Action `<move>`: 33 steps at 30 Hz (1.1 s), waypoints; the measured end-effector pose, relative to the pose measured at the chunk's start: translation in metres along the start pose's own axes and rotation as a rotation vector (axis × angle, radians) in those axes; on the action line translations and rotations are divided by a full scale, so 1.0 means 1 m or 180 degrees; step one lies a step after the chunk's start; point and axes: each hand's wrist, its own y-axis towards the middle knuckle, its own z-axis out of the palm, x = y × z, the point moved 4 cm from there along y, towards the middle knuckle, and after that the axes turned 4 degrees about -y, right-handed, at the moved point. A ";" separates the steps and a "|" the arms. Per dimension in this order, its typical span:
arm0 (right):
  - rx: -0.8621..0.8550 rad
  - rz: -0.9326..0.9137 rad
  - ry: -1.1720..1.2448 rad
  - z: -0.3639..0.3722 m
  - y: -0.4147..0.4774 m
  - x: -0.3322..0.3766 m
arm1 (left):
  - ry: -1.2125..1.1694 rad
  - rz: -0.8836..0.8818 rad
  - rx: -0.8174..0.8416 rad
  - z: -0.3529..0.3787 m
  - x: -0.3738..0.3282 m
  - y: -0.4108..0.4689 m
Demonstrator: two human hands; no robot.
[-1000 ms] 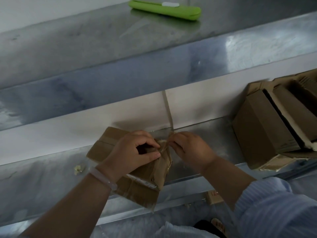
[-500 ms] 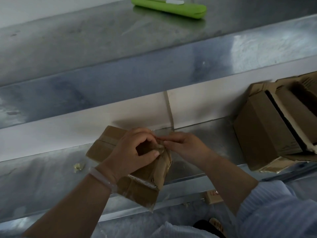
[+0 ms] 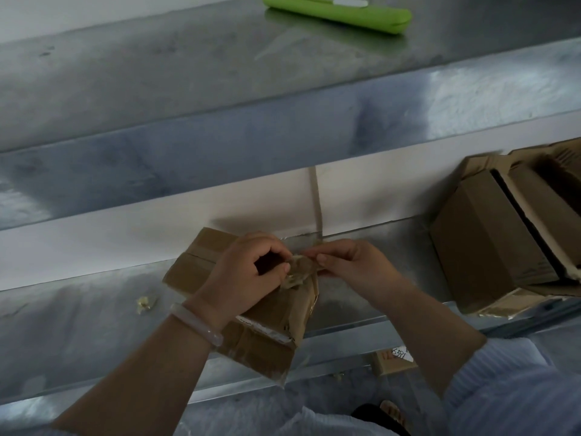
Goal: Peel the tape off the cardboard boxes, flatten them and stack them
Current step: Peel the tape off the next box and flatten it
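While the left hand (image 3: 251,275) curls round the top of a small box (image 3: 270,335), the right hand (image 3: 355,265) pinches crumpled tape (image 3: 298,272) at the box's upper corner, fingertips nearly meeting the left thumb. The box tilts over the front edge of a metal shelf (image 3: 78,325). More boxes (image 3: 490,240) lie well right of the hands; a green case (image 3: 339,12) sits on the upper shelf (image 3: 157,73) beyond them

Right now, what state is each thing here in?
small cardboard box: taped, not flattened.
tape: partly lifted, crumpled.
left hand: grips the small cardboard box.
right hand: pinches the tape.
cardboard boxes at right: open, not flattened.
green utility knife: lying flat, untouched.
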 end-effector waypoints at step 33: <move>-0.0618 -0.2897 -0.3577 0.004 0.002 0.005 | -0.0045 0.0076 0.0170 0.002 0.002 0.007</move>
